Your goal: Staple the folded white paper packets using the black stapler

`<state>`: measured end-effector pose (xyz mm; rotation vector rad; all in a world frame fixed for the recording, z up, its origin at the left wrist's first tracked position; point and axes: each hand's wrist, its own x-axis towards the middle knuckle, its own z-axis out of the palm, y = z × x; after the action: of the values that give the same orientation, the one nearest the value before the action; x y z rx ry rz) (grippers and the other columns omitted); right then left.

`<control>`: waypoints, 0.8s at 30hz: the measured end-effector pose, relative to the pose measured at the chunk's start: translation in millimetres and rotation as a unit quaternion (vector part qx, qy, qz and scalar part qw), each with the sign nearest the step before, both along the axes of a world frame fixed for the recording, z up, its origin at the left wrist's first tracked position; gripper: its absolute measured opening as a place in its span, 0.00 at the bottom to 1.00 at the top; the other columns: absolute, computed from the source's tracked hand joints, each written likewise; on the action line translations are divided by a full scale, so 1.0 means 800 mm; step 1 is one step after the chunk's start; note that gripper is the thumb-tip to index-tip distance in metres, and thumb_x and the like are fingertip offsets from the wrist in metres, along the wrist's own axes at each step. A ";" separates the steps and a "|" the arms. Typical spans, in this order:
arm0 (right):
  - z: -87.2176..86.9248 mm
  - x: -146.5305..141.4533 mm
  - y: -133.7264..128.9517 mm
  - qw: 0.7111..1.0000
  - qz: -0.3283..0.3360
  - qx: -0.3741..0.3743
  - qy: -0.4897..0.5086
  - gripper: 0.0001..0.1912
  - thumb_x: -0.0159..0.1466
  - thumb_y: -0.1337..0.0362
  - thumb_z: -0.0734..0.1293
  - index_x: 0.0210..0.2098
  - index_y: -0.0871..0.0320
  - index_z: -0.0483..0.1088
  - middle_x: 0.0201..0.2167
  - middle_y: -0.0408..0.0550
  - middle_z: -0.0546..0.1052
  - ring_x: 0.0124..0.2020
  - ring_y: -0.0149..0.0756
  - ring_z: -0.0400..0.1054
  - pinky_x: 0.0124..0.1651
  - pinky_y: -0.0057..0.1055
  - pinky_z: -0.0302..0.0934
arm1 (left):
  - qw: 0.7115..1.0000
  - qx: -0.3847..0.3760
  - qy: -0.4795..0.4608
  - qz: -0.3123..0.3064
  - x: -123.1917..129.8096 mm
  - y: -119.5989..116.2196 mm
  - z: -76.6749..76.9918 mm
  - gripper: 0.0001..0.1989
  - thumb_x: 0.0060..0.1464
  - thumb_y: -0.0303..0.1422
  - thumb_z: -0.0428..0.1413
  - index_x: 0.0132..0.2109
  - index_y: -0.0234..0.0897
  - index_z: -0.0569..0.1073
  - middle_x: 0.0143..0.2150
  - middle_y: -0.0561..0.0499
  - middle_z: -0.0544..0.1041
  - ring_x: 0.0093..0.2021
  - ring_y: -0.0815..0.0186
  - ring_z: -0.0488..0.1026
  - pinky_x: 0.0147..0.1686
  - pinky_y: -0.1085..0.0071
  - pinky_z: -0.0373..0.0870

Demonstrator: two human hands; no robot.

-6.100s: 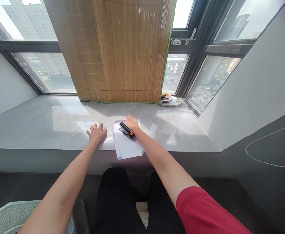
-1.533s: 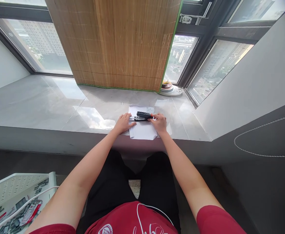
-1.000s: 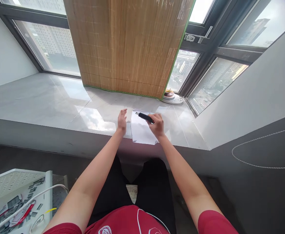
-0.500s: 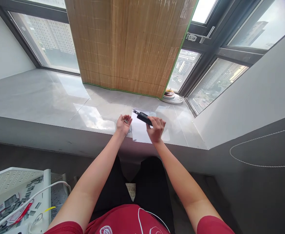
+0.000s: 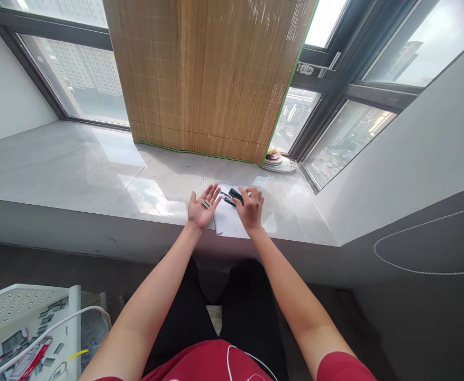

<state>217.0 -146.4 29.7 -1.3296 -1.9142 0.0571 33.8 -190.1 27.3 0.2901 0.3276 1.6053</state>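
Observation:
My left hand (image 5: 200, 210) is turned palm up with its fingers stretched out. On it lies a small strip of staples (image 5: 206, 203), loose across the base of the fingers. Just to the right, my right hand (image 5: 251, 209) has its thumb and fingers bent around the near end of a black stapler (image 5: 235, 194), partly hiding it. The stapler's two arms are spread apart, pointing left over a white sheet of paper (image 5: 229, 225). Whether the stapler rests on the sheet or is just above it, I cannot tell.
The paper lies on a glossy grey windowsill (image 5: 76, 180). A bamboo blind (image 5: 208, 79) hangs behind it, beside stacked plates (image 5: 279, 163) in the corner. A white cart (image 5: 75, 328) with a cable stands at lower left; a cord loop (image 5: 378, 254) hangs at right.
My left hand has opened flat, showing the staple strip on its palm. My right hand has lowered slightly with the stapler, whose arms now show farther apart over the paper.

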 end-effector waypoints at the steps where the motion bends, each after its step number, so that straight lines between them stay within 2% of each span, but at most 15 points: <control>1: 0.007 -0.009 -0.010 0.998 0.045 0.042 -0.003 0.13 0.72 0.61 0.71 0.55 0.52 0.80 0.52 0.56 0.78 0.54 0.48 0.70 0.60 0.46 0.65 | 1.000 0.009 0.016 -0.009 0.006 -0.003 0.004 0.35 0.76 0.53 0.37 0.64 0.32 0.76 0.71 0.36 0.73 0.73 0.51 0.69 0.69 0.55 0.71; 3: 0.017 -0.028 -0.028 0.987 0.144 0.077 0.001 0.08 0.73 0.64 0.71 0.50 0.52 0.82 0.49 0.53 0.79 0.51 0.45 0.71 0.59 0.42 0.67 | 0.998 0.022 0.054 -0.022 0.018 -0.009 0.013 0.37 0.75 0.56 0.36 0.63 0.32 0.77 0.73 0.37 0.72 0.74 0.52 0.68 0.71 0.56 0.69; 5: 0.020 -0.044 -0.039 0.976 0.203 0.073 0.008 0.06 0.71 0.65 0.73 0.45 0.52 0.83 0.47 0.51 0.80 0.48 0.44 0.73 0.57 0.41 0.69 | 0.995 0.027 0.095 -0.022 0.029 -0.014 0.024 0.39 0.75 0.57 0.33 0.61 0.33 0.78 0.73 0.38 0.71 0.74 0.52 0.67 0.72 0.56 0.67; 8: 0.016 -0.059 -0.044 0.976 0.211 0.054 0.028 0.08 0.69 0.68 0.73 0.45 0.51 0.84 0.43 0.49 0.82 0.46 0.43 0.74 0.53 0.40 0.71 | 0.988 0.021 0.151 -0.013 0.034 -0.015 0.036 0.40 0.74 0.58 0.32 0.61 0.36 0.77 0.72 0.38 0.72 0.73 0.52 0.68 0.71 0.54 0.68; 10: 0.011 -0.060 -0.043 0.976 0.203 0.051 0.060 0.10 0.71 0.68 0.71 0.46 0.50 0.84 0.42 0.49 0.83 0.46 0.43 0.76 0.53 0.40 0.72 | 0.976 0.023 0.216 -0.008 0.024 -0.009 0.034 0.41 0.72 0.60 0.32 0.62 0.37 0.77 0.70 0.36 0.74 0.73 0.49 0.68 0.71 0.50 0.67; 12: 0.008 -0.052 -0.038 0.974 0.197 0.050 0.095 0.09 0.72 0.66 0.70 0.45 0.49 0.84 0.42 0.48 0.83 0.46 0.43 0.76 0.53 0.40 0.73 | 0.934 0.020 0.356 0.023 0.001 0.002 0.022 0.39 0.71 0.61 0.36 0.62 0.38 0.78 0.69 0.35 0.75 0.74 0.46 0.65 0.74 0.45 0.61; 13: 0.006 -0.044 -0.032 0.974 0.191 0.050 0.109 0.08 0.72 0.65 0.70 0.45 0.49 0.83 0.42 0.48 0.83 0.46 0.43 0.76 0.52 0.41 0.73 | 0.887 0.001 0.457 0.068 -0.013 0.008 0.013 0.35 0.72 0.59 0.41 0.61 0.39 0.78 0.69 0.36 0.75 0.76 0.44 0.63 0.76 0.43 0.57; 14: 0.004 -0.033 -0.024 0.975 0.182 0.050 0.116 0.07 0.71 0.64 0.71 0.43 0.49 0.83 0.42 0.49 0.84 0.45 0.44 0.76 0.52 0.42 0.73 | 0.811 -0.024 0.575 0.107 -0.029 0.014 0.002 0.30 0.71 0.56 0.47 0.62 0.40 0.77 0.71 0.37 0.72 0.79 0.44 0.57 0.78 0.42 0.49; 16: 0.000 -0.001 0.002 0.980 0.152 0.052 0.120 0.06 0.70 0.62 0.71 0.39 0.50 0.82 0.40 0.49 0.84 0.44 0.45 0.76 0.51 0.42 0.72 | 0.625 -0.093 0.758 0.163 -0.056 0.023 -0.020 0.28 0.69 0.50 0.53 0.66 0.37 0.75 0.78 0.35 0.63 0.82 0.39 0.44 0.77 0.34 0.34; 17: -0.002 0.020 0.019 0.983 0.131 0.049 0.120 0.07 0.70 0.62 0.71 0.36 0.51 0.82 0.39 0.49 0.84 0.44 0.45 0.76 0.50 0.42 0.72 | 0.543 -0.126 0.815 0.158 -0.066 0.027 -0.030 0.29 0.69 0.48 0.53 0.69 0.35 0.72 0.79 0.32 0.60 0.82 0.37 0.41 0.76 0.31 0.31; 18: -0.003 0.043 0.040 0.986 0.102 0.044 0.121 0.07 0.69 0.61 0.71 0.34 0.52 0.81 0.38 0.49 0.84 0.43 0.45 0.75 0.49 0.41 0.71 | 0.476 -0.142 0.855 0.148 -0.073 0.029 -0.038 0.31 0.69 0.46 0.53 0.71 0.33 0.70 0.80 0.30 0.57 0.82 0.36 0.41 0.75 0.30 0.31; 19: -0.005 0.067 0.062 0.990 0.065 0.031 0.120 0.07 0.68 0.61 0.71 0.34 0.53 0.81 0.38 0.49 0.84 0.43 0.45 0.75 0.49 0.41 0.70 | 0.424 -0.148 0.883 0.134 -0.077 0.031 -0.045 0.31 0.70 0.45 0.51 0.72 0.31 0.68 0.80 0.28 0.55 0.82 0.35 0.41 0.75 0.29 0.33; 21: -0.007 0.115 0.110 0.992 -0.050 -0.009 0.112 0.07 0.66 0.61 0.71 0.35 0.55 0.81 0.39 0.52 0.84 0.40 0.44 0.74 0.50 0.40 0.68 | 0.362 -0.138 0.914 0.119 -0.079 0.033 -0.053 0.32 0.71 0.44 0.48 0.73 0.29 0.66 0.80 0.24 0.53 0.82 0.35 0.45 0.75 0.31 0.38; 23: -0.009 0.153 0.156 0.977 -0.171 -0.074 0.100 0.09 0.64 0.61 0.70 0.35 0.58 0.82 0.37 0.55 0.84 0.39 0.46 0.74 0.52 0.41 0.66 | 0.335 -0.129 0.925 0.122 -0.077 0.034 -0.056 0.33 0.71 0.45 0.46 0.73 0.29 0.66 0.80 0.23 0.54 0.81 0.34 0.46 0.75 0.33 0.42; 24: -0.011 0.166 0.176 0.970 -0.198 -0.104 0.091 0.11 0.64 0.61 0.69 0.36 0.59 0.83 0.36 0.56 0.84 0.39 0.48 0.75 0.52 0.41 0.66 | 0.328 -0.128 0.928 0.124 -0.076 0.034 -0.056 0.33 0.72 0.46 0.46 0.73 0.29 0.66 0.79 0.23 0.55 0.81 0.34 0.47 0.75 0.33 0.42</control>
<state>349.9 -5.7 21.3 -1.7614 -1.4927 0.1784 -26.8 -163.0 -17.8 1.8670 2.4292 0.5591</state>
